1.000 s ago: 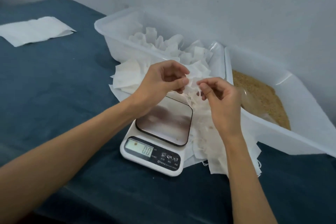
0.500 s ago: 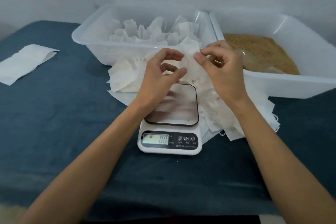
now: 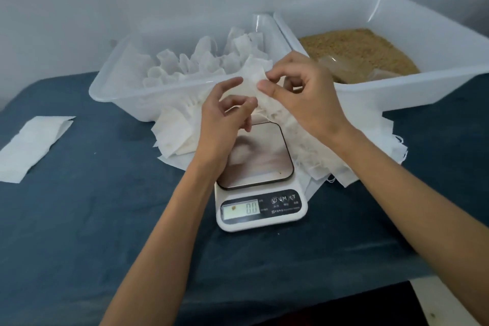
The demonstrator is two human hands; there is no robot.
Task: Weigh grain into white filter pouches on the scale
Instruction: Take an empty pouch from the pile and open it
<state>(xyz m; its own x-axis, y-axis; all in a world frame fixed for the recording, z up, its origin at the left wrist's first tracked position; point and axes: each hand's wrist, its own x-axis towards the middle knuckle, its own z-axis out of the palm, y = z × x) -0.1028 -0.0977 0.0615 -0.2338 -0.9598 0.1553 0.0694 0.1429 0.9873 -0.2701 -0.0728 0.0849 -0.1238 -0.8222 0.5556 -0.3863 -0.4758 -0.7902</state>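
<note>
A white kitchen scale [image 3: 260,185] with a bare steel platform stands on the blue cloth; its display reads 0.0. Above its far edge both hands work on one white filter pouch [image 3: 252,79]. My right hand [image 3: 304,92] pinches the pouch's top edge between thumb and forefinger. My left hand [image 3: 225,116] has its fingers curled at the pouch's lower edge and pinches it. A heap of flat empty pouches [image 3: 180,135] lies around the scale's far side. Brown grain [image 3: 354,47] fills the bin at the right.
A clear plastic bin [image 3: 116,92] behind the scale holds several upright filled pouches. The grain bin [image 3: 397,92] sits beside it on the right, with a clear plastic bag [image 3: 333,66] lying in the grain. A folded white sheet [image 3: 31,145] lies at the left.
The view has shifted, so the scale and bins sit more to the right. Both hands stay on the pouch; my right hand has lifted its top edge and my left fingers have spread.
</note>
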